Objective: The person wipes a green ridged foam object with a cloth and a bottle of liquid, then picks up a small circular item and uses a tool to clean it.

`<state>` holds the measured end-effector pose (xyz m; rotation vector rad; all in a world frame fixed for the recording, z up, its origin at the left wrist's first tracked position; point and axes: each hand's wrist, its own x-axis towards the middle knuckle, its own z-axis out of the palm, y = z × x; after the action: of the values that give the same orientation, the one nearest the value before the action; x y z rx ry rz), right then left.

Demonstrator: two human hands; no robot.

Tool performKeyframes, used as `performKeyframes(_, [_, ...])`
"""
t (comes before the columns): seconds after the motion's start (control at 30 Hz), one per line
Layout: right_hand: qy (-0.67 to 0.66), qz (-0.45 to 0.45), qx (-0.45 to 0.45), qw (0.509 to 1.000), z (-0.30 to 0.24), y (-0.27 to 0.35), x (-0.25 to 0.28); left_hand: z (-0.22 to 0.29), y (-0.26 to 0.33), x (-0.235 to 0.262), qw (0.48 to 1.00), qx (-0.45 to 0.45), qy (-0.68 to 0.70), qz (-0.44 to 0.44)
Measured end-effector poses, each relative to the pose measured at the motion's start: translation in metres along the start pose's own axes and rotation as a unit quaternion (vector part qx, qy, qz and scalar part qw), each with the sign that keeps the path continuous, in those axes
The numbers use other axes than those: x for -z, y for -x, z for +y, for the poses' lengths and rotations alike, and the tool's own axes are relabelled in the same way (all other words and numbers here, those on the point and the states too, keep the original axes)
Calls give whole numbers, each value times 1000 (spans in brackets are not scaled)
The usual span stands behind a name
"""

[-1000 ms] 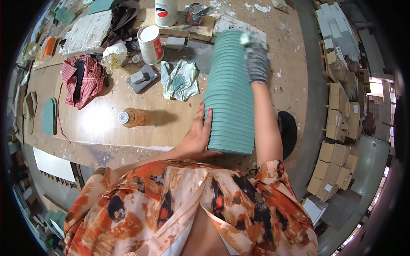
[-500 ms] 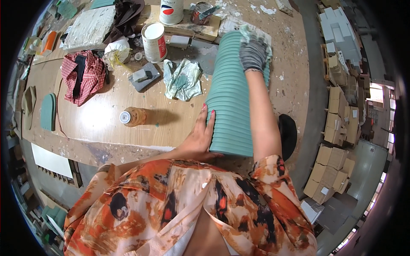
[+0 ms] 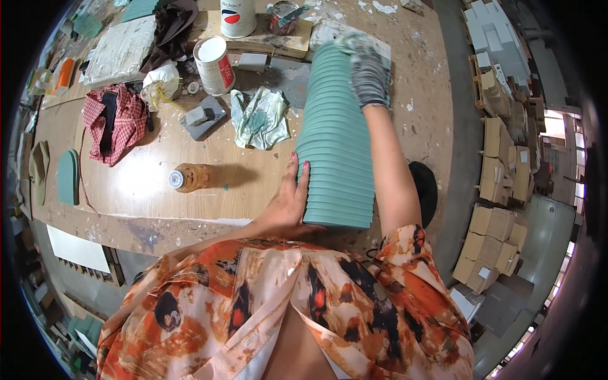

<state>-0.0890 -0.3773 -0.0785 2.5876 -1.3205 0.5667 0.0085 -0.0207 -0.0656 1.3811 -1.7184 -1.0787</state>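
A long row of teal slabs with rounded edges [image 3: 332,139], packed tightly together, lies on the worktable from near me to its far end. My left hand [image 3: 288,206] is bare, its fingers stretched out and resting against the row's near left side. At the far end, my right hand [image 3: 369,79] wears a grey knitted glove. It is closed on a pale, stained rag [image 3: 354,44] pressed against the slabs' far end; the fingertips are partly hidden by the cloth. A single teal slab with a rounded end [image 3: 68,177] lies at the far left.
A crumpled stained rag [image 3: 258,117], a grey block [image 3: 204,118] and an amber bottle [image 3: 190,178] are left of the row. Behind stand a white-and-red can [image 3: 214,66] and an open paint tin [image 3: 284,19]. Red checked cloth [image 3: 130,130] lies left; cardboard boxes [image 3: 497,158] stand beyond the right edge.
My right hand has shifted with the rag toward the left across the far end of the row. My left hand stays against the near left side. The whole view has shifted slightly.
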Motion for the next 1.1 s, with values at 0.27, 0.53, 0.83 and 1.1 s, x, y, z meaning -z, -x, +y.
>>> performKeyframes(0.27, [-58, -176, -352, 917, 94, 6, 30, -2, -2, -3, 1000, -13, -10, 16])
performKeyframes(0.53, [-282, 3, -246, 927, 99, 16, 13, -5, -3, -3, 999, -40, -4, 25])
performKeyframes(0.83, [14, -200, 81, 976, -124, 141, 112, -10, 4, -6, 998, -12, -33, 53])
performKeyframes(1.1, [-262, -177, -394, 863, 7, 173, 128, 2, 11, -3, 998, 27, -33, 44])
